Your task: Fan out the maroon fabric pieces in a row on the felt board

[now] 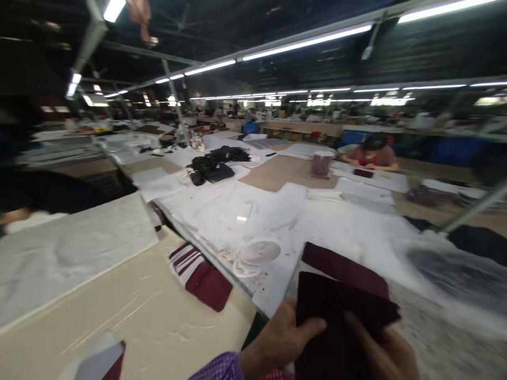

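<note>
Between my two hands is a dark maroon, almost black fabric piece point(327, 322), raised in front of me at the lower right. My left hand point(279, 338) grips its left edge, thumb on top and fingers behind. The right hand point(382, 345) pinches the same piece near its right side, with some fingers hidden behind it. Just beyond it lies a maroon fabric piece point(346, 269), partly covered by the one I hold. On the cream-covered table to the left rests a fanned stack of maroon fabric pieces point(209, 285) with white layers between.
A small white fan point(259, 250) stands on the paper-covered table point(277, 211). Black cloth point(214, 166) is heaped farther back. One person point(372, 153) sits at the right; a dark-clothed person is at the left edge. A metal pole point(475, 211) slants at the right.
</note>
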The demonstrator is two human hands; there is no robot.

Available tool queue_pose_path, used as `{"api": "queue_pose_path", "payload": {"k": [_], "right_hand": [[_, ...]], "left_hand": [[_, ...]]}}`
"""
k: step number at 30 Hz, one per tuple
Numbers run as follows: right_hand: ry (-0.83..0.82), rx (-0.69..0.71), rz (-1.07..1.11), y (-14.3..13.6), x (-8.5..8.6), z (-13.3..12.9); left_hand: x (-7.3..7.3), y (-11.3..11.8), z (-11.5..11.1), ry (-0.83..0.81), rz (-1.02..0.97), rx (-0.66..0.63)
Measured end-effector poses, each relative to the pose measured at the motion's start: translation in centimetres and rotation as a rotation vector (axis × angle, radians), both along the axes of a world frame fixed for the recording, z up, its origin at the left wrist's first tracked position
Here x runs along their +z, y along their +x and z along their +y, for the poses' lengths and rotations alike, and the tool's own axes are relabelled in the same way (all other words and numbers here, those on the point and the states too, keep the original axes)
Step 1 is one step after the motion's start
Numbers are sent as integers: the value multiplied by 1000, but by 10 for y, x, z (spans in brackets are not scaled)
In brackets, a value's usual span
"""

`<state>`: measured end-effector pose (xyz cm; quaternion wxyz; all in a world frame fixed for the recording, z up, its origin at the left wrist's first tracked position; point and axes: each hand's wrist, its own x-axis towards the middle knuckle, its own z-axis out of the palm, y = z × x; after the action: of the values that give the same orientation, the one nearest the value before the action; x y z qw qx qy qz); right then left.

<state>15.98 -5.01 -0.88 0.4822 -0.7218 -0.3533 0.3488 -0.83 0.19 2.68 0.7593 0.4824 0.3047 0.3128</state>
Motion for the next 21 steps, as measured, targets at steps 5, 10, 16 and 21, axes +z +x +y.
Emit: {"api": "queue_pose_path", "payload": {"k": [5,10,16,21], "right_hand": [[169,-90,233,-1,15,4],[330,-114,286,7,22,-6],[566,-104,341,24,23,-24],[429,-58,207,33,37,-37]], "left_hand": [[-2,16,6,-169,-21,-11],[8,41,8,-338,-121,14],[23,53,14,-364,-130,-19],[30,51,11,-320,-124,-99]]}}
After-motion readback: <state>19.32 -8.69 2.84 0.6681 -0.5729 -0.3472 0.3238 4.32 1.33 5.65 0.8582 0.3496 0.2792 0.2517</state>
